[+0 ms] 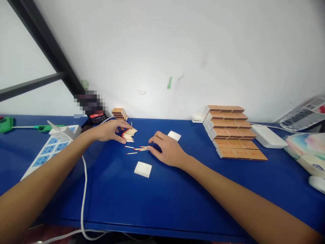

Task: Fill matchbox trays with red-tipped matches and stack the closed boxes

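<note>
My left hand (109, 130) rests on the blue table (177, 196), its fingers curled round a bundle of red-tipped matches (129, 135). My right hand (167, 149) lies palm down, fingertips pinching a few loose matches (138, 149) scattered on the table. A white matchbox tray (143, 169) lies in front of both hands. Another white tray (174, 136) sits just behind my right hand.
Rows of brown matchboxes (232, 134) are stacked at the right, a small pile (120, 113) by the wall. A white power strip (54, 144) with cable lies left. A white box (268, 136), tissue pack (307, 147) and keyboard (303, 113) are far right.
</note>
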{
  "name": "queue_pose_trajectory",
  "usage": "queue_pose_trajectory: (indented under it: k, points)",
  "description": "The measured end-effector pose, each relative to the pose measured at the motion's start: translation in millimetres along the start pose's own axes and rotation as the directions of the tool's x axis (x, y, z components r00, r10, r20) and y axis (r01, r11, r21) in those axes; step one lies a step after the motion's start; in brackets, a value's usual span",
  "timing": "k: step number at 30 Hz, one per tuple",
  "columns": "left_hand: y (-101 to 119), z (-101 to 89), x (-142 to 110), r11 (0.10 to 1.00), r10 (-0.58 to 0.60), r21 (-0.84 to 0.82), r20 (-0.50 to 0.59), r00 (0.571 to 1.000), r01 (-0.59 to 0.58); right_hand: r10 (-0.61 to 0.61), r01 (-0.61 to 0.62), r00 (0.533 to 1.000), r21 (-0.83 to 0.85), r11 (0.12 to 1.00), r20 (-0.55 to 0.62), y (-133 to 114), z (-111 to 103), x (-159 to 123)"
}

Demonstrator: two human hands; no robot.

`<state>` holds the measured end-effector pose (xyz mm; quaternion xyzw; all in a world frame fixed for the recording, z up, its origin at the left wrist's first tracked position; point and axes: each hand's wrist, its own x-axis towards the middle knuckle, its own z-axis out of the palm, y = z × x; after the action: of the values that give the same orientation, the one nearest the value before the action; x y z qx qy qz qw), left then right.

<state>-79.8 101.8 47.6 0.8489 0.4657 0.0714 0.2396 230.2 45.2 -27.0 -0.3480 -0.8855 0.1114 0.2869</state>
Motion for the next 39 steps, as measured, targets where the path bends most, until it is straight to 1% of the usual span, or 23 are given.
queue_pose_trajectory:
  k: [4,8,12,16,19,21,23,26,28,30,32,34,39]
  points:
    - [-0.2,5.2,4.5,0.999,-0.003,-0.051,-0.029,1.000,0.001,-0.007,0.007,1.000,-0.009,1.000,-0.004,0.3,-0.3,0.5]
    - [4.0,13.6,17.9,0.996,0.007,-0.093,-0.040,0.999,-0.010,-0.005,0.005,1.000,-0.007,1.000,-0.009,0.6,-0.6,0.7]
    - [12.6,23.8,35.2,0.992,0.023,-0.121,-0.053,0.998,-0.029,0.002,-0.002,1.000,-0.014,1.000,-0.021,2.3,-0.2,1.1]
    - [25.7,34.3,48.3,0.989,0.057,-0.131,-0.073,0.996,-0.066,0.008,-0.008,0.999,-0.025,1.000,-0.033,4.1,0.6,1.1]
    - [34.1,38.4,49.3,0.988,0.065,-0.135,-0.092,0.994,-0.077,0.013,-0.015,0.999,-0.027,1.000,-0.049,5.5,1.2,0.8]
    - [36.3,37.8,43.1,0.988,0.051,-0.140,-0.116,0.992,-0.067,0.024,-0.026,0.997,-0.028,0.999,-0.073,6.9,1.4,1.0]
    - [34.0,34.8,32.0,0.990,0.028,-0.133,-0.171,0.985,-0.052,0.054,-0.055,0.993,-0.013,0.998,-0.105,8.4,1.4,1.7]
    - [22.1,29.1,14.1,0.997,0.016,-0.073,-0.236,0.972,-0.034,0.134,-0.130,0.981,0.034,0.991,-0.137,10.1,1.7,3.0]
    - [11.0,26.3,8.0,1.000,-0.001,0.024,-0.316,0.949,0.009,0.174,-0.168,0.975,0.055,0.984,-0.141,10.6,2.6,3.3]
    - [0.5,25.0,9.3,0.988,-0.033,0.126,-0.381,0.924,0.087,0.186,-0.180,0.972,0.057,0.982,-0.141,11.1,3.9,3.2]
    - [-7.7,24.7,16.7,0.973,-0.080,0.170,-0.391,0.917,0.158,0.189,-0.183,0.971,0.051,0.982,-0.143,11.6,4.9,2.9]
    - [-13.2,24.8,26.8,0.969,-0.107,0.165,-0.389,0.915,0.183,0.195,-0.189,0.970,0.050,0.981,-0.146,11.9,5.1,2.6]
    - [-17.9,24.8,49.7,0.987,-0.100,0.091,-0.297,0.950,0.133,0.189,-0.184,0.971,0.050,0.982,-0.145,11.0,3.3,3.0]
